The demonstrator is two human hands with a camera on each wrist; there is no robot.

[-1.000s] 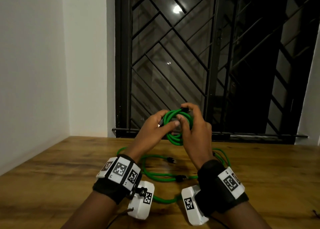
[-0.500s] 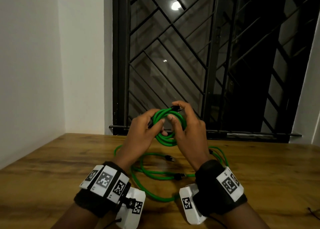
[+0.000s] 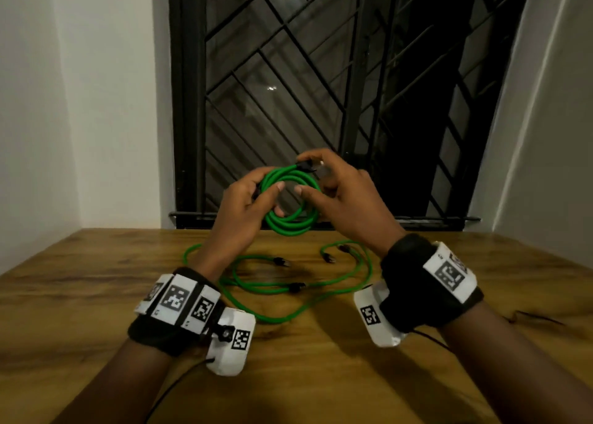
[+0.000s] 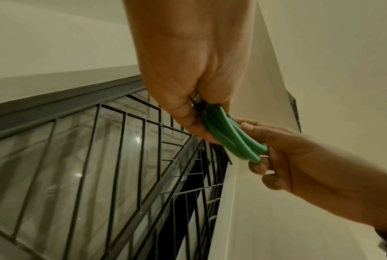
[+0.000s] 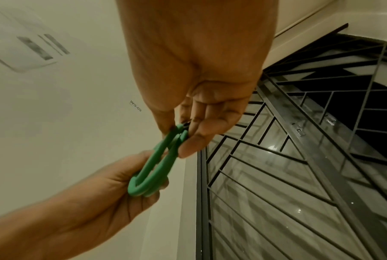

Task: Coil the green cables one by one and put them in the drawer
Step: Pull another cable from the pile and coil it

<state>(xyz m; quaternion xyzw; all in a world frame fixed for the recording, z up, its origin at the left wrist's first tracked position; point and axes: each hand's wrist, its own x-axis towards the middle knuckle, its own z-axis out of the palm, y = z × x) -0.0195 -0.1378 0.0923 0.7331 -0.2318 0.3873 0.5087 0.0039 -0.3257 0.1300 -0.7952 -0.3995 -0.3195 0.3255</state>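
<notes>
Hands are sitting further apart than a second ago, so the coiled green cable (image 3: 290, 199) is now showing as an open ring instead of a bunched loop; right thumb, earlier pressed against the left thumb over the coil, is now pointing into the ring's middle. Camera is tilting down a bit more, showing more of the wooden table (image 3: 96, 295). Writing: small "WS-09" on the wall (image 5: 135, 105) in the right wrist view; square black-and-white marker tags on both wristbands (image 3: 178, 298), not readable as text. Left hand (image 3: 244, 211) is gripping the coil's left side, thumb over the front, fingers curled behind. Right hand (image 3: 345, 195) is pinching the black plug (image 3: 306, 165) at the coil's top between fingertips, other fingers spreading loosely. Both hands are holding the coil up in the air above the table, in front of the barred window (image 3: 321, 86). Loose green cables (image 3: 288, 288) are lying tangled on the table below, between the wrists
</notes>
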